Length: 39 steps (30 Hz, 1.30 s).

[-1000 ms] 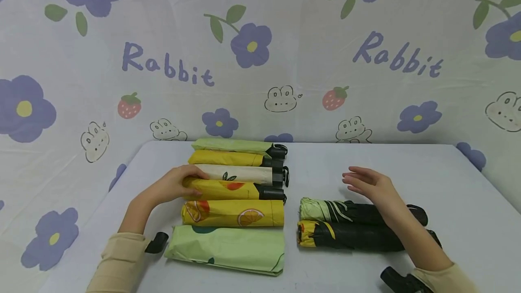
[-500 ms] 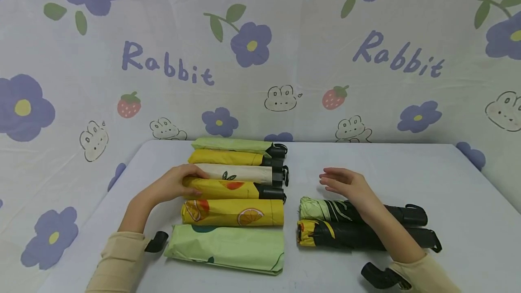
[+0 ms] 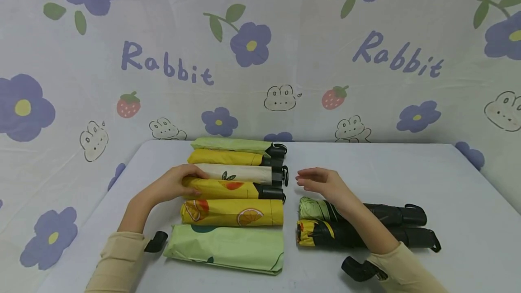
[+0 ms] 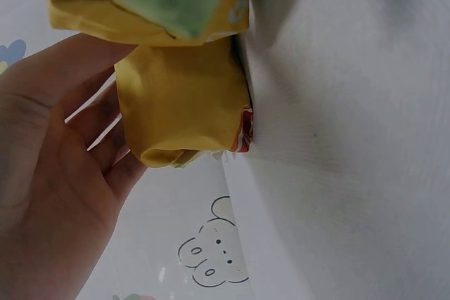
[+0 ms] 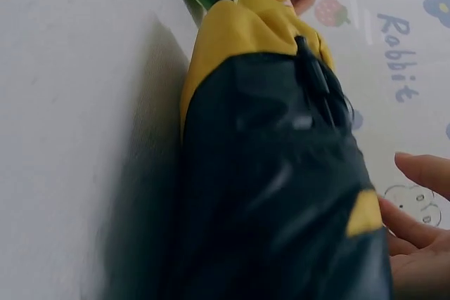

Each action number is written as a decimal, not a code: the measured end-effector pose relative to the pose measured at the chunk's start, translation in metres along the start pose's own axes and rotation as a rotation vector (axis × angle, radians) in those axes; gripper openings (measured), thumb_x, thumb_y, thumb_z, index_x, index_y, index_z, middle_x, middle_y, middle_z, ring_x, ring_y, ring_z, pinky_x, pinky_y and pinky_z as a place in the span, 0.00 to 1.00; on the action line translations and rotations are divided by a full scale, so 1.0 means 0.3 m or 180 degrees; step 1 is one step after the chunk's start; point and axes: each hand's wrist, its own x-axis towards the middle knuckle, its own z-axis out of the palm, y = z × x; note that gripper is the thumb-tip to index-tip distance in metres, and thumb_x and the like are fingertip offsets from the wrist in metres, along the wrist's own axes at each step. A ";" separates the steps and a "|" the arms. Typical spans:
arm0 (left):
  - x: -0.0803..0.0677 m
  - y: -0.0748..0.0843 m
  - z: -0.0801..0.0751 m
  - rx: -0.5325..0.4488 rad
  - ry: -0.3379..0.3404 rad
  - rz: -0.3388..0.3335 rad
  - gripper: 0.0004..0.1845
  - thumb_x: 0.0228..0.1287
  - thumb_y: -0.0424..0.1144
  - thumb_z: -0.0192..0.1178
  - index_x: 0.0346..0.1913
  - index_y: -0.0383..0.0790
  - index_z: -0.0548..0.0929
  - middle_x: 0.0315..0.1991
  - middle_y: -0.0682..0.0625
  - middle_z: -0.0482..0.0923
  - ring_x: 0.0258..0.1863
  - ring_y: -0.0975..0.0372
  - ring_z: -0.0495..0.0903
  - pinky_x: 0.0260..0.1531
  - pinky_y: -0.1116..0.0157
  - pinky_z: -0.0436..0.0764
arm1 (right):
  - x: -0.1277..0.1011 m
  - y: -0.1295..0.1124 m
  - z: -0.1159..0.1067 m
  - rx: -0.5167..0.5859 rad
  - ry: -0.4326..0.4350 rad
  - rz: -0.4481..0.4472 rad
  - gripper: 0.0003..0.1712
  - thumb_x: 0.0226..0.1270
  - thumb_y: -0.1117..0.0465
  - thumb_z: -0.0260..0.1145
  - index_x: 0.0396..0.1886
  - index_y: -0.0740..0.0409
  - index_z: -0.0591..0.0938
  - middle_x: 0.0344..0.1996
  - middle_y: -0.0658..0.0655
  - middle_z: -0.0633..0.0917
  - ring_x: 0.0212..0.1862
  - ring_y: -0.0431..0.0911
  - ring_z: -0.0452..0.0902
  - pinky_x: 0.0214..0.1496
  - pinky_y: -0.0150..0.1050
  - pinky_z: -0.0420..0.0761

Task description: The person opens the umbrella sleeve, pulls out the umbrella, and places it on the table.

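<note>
left hand (image 3: 172, 185) on yellow umbrella (image 3: 221, 188)

A plain white table (image 3: 407, 171) is pushed up against the flowery backdrop. Six folded umbrellas are lined up side by side on its left half: green (image 3: 232, 144), yellow (image 3: 224, 158), cream (image 3: 244, 173), yellow with fruit (image 3: 228, 189), orange-slice yellow (image 3: 236, 212), pale green (image 3: 228, 248). Two black ones (image 3: 390, 215) (image 3: 333, 234) are laid on the right half.
</note>
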 end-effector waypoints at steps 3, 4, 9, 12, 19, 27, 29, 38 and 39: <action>-0.001 0.001 -0.001 -0.0004 0.0007 0.0008 0.20 0.49 0.40 0.68 0.47 0.56 0.78 0.47 0.59 0.77 0.47 0.64 0.74 0.50 0.61 0.75 | 0.015 -0.005 0.021 0.0016 -0.0052 0.0045 0.26 0.63 0.54 0.60 0.58 0.61 0.72 0.54 0.62 0.77 0.55 0.54 0.74 0.58 0.48 0.73; -0.001 0.001 -0.001 0.0001 0.0009 0.0020 0.20 0.49 0.40 0.68 0.47 0.55 0.78 0.47 0.59 0.77 0.47 0.64 0.74 0.50 0.60 0.75 | 0.019 -0.007 0.027 0.0013 -0.0062 0.0060 0.26 0.63 0.54 0.61 0.57 0.62 0.72 0.54 0.63 0.78 0.55 0.54 0.75 0.57 0.47 0.74; -0.004 0.002 -0.002 -0.0026 0.0016 0.0044 0.20 0.49 0.40 0.68 0.47 0.55 0.78 0.47 0.57 0.77 0.48 0.63 0.74 0.50 0.59 0.74 | 0.035 -0.016 0.058 -0.0079 -0.0162 0.0074 0.27 0.61 0.54 0.62 0.57 0.64 0.73 0.53 0.63 0.78 0.53 0.51 0.76 0.55 0.45 0.76; -0.004 0.000 -0.002 -0.0016 0.0013 0.0054 0.20 0.49 0.40 0.68 0.48 0.55 0.78 0.48 0.57 0.77 0.48 0.62 0.74 0.50 0.59 0.74 | 0.040 -0.021 0.078 -0.0178 -0.0219 0.0084 0.25 0.62 0.55 0.62 0.56 0.63 0.74 0.52 0.62 0.79 0.52 0.49 0.76 0.55 0.47 0.75; -0.005 0.002 -0.003 0.0000 0.0009 0.0061 0.20 0.49 0.40 0.68 0.48 0.54 0.78 0.47 0.57 0.77 0.48 0.62 0.74 0.51 0.58 0.74 | 0.052 -0.027 0.110 -0.0431 -0.0223 -0.0052 0.23 0.62 0.57 0.61 0.54 0.63 0.75 0.50 0.61 0.80 0.51 0.49 0.76 0.52 0.44 0.77; -0.006 0.004 -0.005 0.0022 0.0004 0.0085 0.20 0.49 0.39 0.68 0.48 0.54 0.78 0.47 0.56 0.77 0.48 0.62 0.74 0.51 0.58 0.74 | 0.060 -0.035 0.136 -0.0531 -0.0235 -0.0172 0.20 0.61 0.59 0.62 0.51 0.64 0.77 0.47 0.62 0.82 0.49 0.50 0.77 0.49 0.41 0.78; -0.005 0.003 -0.006 0.0029 0.0001 0.0094 0.20 0.49 0.40 0.68 0.48 0.54 0.78 0.47 0.56 0.77 0.48 0.62 0.74 0.51 0.58 0.74 | 0.067 -0.033 0.142 -0.0587 -0.0234 -0.0193 0.19 0.61 0.60 0.62 0.50 0.64 0.78 0.46 0.61 0.82 0.47 0.49 0.78 0.48 0.40 0.78; -0.003 0.000 -0.005 0.0020 -0.0031 0.0133 0.20 0.49 0.40 0.68 0.48 0.54 0.78 0.47 0.57 0.77 0.46 0.63 0.74 0.49 0.59 0.74 | 0.089 -0.036 0.163 -0.0932 -0.0289 -0.0178 0.18 0.58 0.61 0.65 0.48 0.63 0.79 0.45 0.61 0.82 0.48 0.51 0.77 0.50 0.44 0.77; -0.002 -0.001 -0.004 0.0023 -0.0038 0.0135 0.20 0.49 0.41 0.68 0.47 0.54 0.78 0.47 0.57 0.77 0.46 0.63 0.74 0.49 0.60 0.74 | 0.090 -0.036 0.164 -0.0990 -0.0292 -0.0186 0.18 0.57 0.61 0.65 0.48 0.62 0.80 0.45 0.61 0.82 0.48 0.51 0.77 0.50 0.44 0.77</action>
